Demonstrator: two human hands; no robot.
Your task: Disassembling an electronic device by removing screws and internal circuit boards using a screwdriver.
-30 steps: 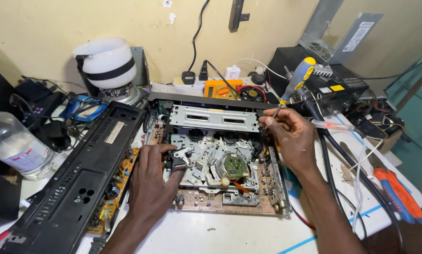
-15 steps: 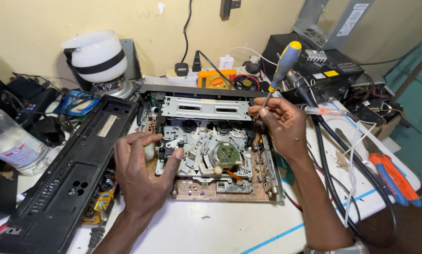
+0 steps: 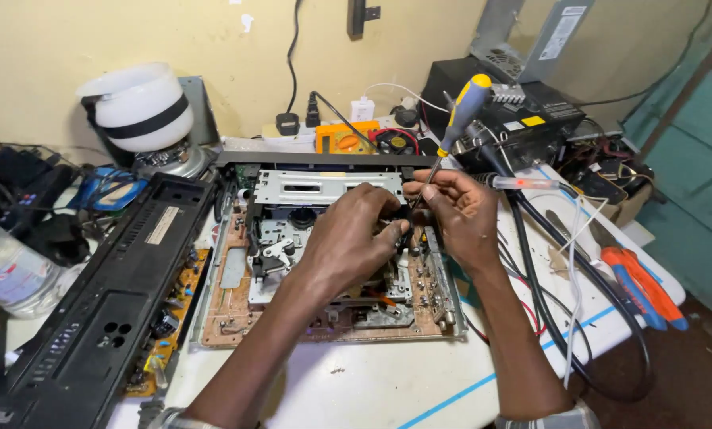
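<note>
Here the fingers of the right hand (image 3: 459,218) were curled around the thin shaft of a screwdriver (image 3: 451,135), its blue-and-yellow handle tilting up toward the wall. The left hand (image 3: 348,242) arched beside it, fingertips bunched down on the right side of the opened tape mechanism (image 3: 292,230) at the middle of the white table (image 3: 387,389). A black casing (image 3: 109,302) lay to the left, orange-handled pliers (image 3: 638,282) to the right

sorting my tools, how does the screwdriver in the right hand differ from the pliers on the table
The screwdriver stands tilted, tip down in the opened player, gripped by the right hand; the pliers lie flat, untouched. Its handle is blue and yellow; theirs blue and orange. Both have two-colour handles.
</note>
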